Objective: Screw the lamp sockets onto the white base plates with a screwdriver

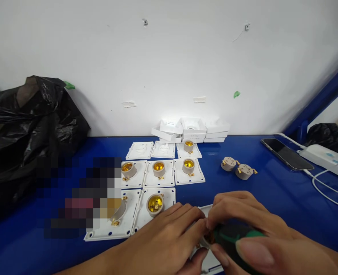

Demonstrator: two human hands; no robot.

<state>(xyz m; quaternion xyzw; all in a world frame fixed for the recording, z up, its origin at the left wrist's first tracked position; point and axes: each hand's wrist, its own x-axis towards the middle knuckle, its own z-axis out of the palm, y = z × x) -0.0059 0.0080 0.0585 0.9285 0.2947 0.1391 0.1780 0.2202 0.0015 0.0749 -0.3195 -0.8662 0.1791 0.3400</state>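
Blue, glossy laminate covers the desk point(272, 198), which runs the full width of the frame and meets a plain white wall point(169, 57) marked with small scuffs and two green scraps.

At the left edge a black plastic bag point(22, 130) slumps against the wall. At the upper right lie a dark phone point(286, 153), a white power strip point(326, 160) and a white cable point(326, 187) looping toward the right edge. A pixelated patch at lower left of centre hides part of the desk and part of one plate.

White square plates point(157, 173) lie in rows at centre: eight can be counted, six carrying brass-lined lamp sockets, two in the back row bare. Behind them, against the wall, stands a stack of white covers point(192, 130); their number cannot be told. Right of the plates sit two loose socket bodies point(239, 168) just beside each other.

At bottom centre the left hand point(169, 233) rests fingers-down on a further white plate point(206, 214), mostly hidden beneath both hands, its grip pinched at a small brass part. The right hand point(243, 217) touches it fingertip to fingertip, its grip wrapped round a screwdriver handle point(229, 238), black with green, blurred and close to the camera. The tool's tip is hidden.
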